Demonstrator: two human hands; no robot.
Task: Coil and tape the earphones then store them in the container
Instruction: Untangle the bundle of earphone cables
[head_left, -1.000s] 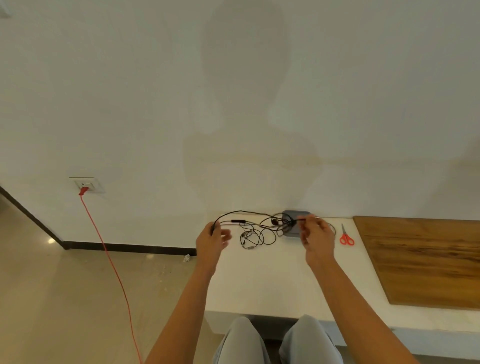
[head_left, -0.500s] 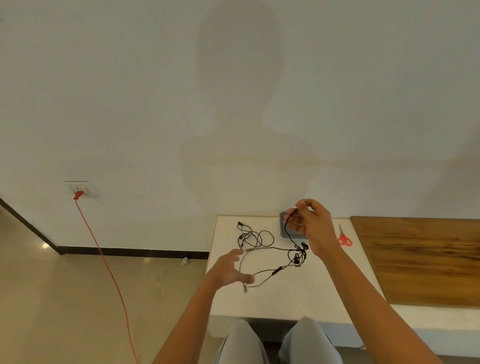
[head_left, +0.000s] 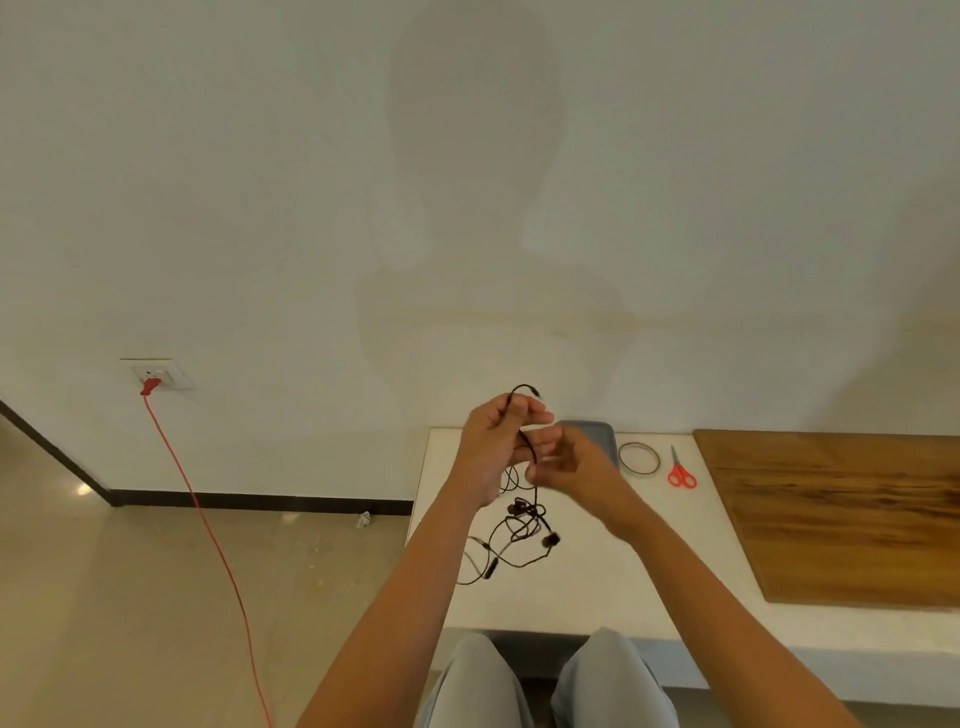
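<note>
Black earphones (head_left: 524, 519) hang in a tangled bunch from my two hands, with the lowest loops reaching the white table (head_left: 587, 582). My left hand (head_left: 493, 441) grips the cable near its plug end, which arcs up above the fingers. Just right of it, my right hand (head_left: 566, 462) pinches the same cable a little lower. A grey container (head_left: 597, 434) sits at the table's far edge, partly hidden behind my right hand. A thin tape ring (head_left: 639, 458) lies to its right.
Red-handled scissors (head_left: 680, 470) lie right of the tape ring. A wooden board (head_left: 841, 514) covers the table's right part. A red cord (head_left: 208, 530) runs from a wall socket (head_left: 156, 376) down across the floor on the left. My knees are under the table's front edge.
My left hand has risen from low over the table and taken hold of the cable's plug end. My right hand slid down the cable. The earphones lifted mostly off the table.
</note>
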